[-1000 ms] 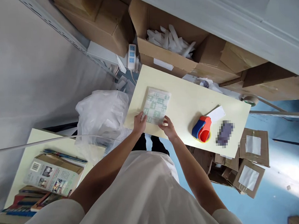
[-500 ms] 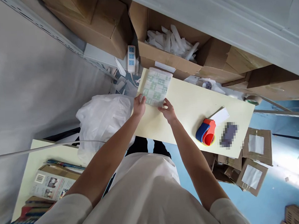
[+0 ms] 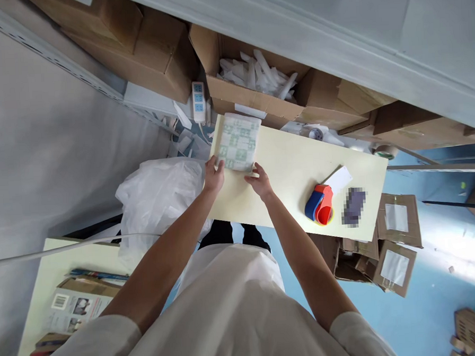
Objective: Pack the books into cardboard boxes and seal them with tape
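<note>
At the left end of the counter (image 3: 288, 170), hands apart: left hand (image 3: 214, 174) at the near-left corner of the green-patterned packet (image 3: 239, 140), right hand (image 3: 260, 182) at the near-right; how firmly they grip, I can't tell. Close to the edge, this! A hard push could tip it off, toward the white plastic (image 3: 158, 190) alongside. Tape dispenser (image 3: 319, 203), well clear rightward.

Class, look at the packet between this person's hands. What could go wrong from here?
1. The packet is at the far left corner of the table; pushed farther, it might drop off near the power strip.
2. The right hand is at its near right corner, but how firmly it grips is unclear; the packet could twist.
3. The tape dispenser sits near the table's near edge; an elbow might knock it.
</note>
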Action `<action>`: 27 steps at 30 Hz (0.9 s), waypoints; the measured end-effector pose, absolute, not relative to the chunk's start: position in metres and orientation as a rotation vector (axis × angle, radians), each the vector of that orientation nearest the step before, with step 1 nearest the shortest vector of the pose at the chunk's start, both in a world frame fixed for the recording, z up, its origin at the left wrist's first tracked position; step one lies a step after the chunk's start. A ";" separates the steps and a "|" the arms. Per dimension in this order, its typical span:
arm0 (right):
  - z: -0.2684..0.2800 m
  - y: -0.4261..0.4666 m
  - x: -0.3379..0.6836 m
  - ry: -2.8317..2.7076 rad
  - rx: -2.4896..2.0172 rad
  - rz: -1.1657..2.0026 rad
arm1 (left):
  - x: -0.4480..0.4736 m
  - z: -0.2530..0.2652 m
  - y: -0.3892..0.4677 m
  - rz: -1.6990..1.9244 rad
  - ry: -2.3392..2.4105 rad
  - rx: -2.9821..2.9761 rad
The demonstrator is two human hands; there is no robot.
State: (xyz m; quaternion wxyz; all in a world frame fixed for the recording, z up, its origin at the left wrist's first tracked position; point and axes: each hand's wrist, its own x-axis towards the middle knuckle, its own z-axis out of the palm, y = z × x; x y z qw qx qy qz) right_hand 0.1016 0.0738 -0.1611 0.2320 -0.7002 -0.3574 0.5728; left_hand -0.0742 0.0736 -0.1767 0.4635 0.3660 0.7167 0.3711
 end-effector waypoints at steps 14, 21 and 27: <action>-0.103 -0.085 0.187 -0.764 -2.150 1.405 | -0.074 -0.157 -0.022 0.650 1.746 1.092; -0.107 -0.104 0.209 -0.843 -2.064 1.375 | -0.058 -0.154 -0.033 0.702 1.670 1.014; -0.107 -0.075 0.224 -1.024 -1.832 1.452 | -0.035 -0.131 -0.047 0.858 1.732 0.997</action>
